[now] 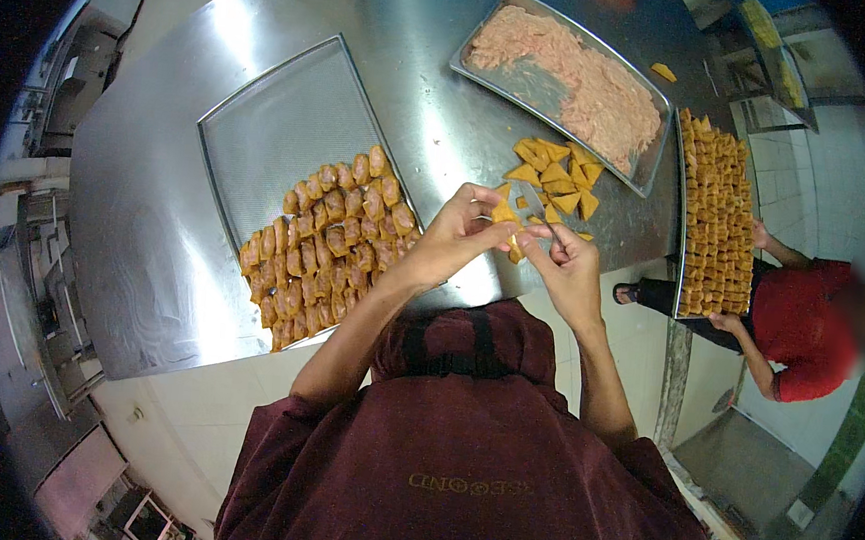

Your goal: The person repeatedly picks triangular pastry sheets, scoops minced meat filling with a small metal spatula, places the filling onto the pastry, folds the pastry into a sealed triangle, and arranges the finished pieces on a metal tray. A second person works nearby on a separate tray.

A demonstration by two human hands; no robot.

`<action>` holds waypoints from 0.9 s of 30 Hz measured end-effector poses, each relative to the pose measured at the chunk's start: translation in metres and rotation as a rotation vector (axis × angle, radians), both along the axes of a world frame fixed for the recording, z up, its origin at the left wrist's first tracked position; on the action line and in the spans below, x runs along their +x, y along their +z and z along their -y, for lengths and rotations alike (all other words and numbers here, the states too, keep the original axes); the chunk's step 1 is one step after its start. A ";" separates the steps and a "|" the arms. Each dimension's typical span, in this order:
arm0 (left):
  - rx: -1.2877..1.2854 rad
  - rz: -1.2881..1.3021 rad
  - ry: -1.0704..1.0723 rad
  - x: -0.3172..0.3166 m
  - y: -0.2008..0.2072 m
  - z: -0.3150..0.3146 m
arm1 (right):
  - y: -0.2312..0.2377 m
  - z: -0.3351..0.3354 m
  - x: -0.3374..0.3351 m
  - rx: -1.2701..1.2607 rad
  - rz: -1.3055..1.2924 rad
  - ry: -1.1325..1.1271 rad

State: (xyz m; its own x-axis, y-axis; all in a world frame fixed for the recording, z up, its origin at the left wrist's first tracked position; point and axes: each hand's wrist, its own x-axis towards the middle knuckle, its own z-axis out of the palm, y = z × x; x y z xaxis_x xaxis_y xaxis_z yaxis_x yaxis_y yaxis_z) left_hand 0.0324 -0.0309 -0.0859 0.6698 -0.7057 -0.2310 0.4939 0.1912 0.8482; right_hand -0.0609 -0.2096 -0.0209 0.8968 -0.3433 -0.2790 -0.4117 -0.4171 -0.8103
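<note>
My left hand (457,234) is closed around a yellow-orange triangular piece, which looks like fried tofu (504,213). Close beside it, my right hand (570,272) grips a small metal spatula (532,199), its blade pointing away from me and near the held piece. My fingertips almost meet, and they partly cover the piece. Several loose tofu triangles (560,180) lie in a pile just beyond my hands. Farther back, a steel tray (461,69) contains pale pink minced paste (606,77), with part of its bottom bare.
Left of me, a perforated metal tray (288,109) carries rows of stuffed pieces (339,238) on its nearer part. Everything rests on a steel table (145,220). At the right, a person in red (801,311) holds a full tray (678,227) at the table's edge.
</note>
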 end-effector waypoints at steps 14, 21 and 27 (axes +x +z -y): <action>0.348 0.432 0.105 -0.024 0.004 0.015 | -0.025 0.002 -0.016 -0.084 0.128 -0.012; 0.384 0.416 -0.012 -0.033 0.003 0.020 | -0.032 0.010 -0.030 -0.124 0.123 -0.019; 0.437 0.416 0.041 -0.032 -0.017 0.030 | -0.036 0.021 -0.025 -0.058 0.063 -0.004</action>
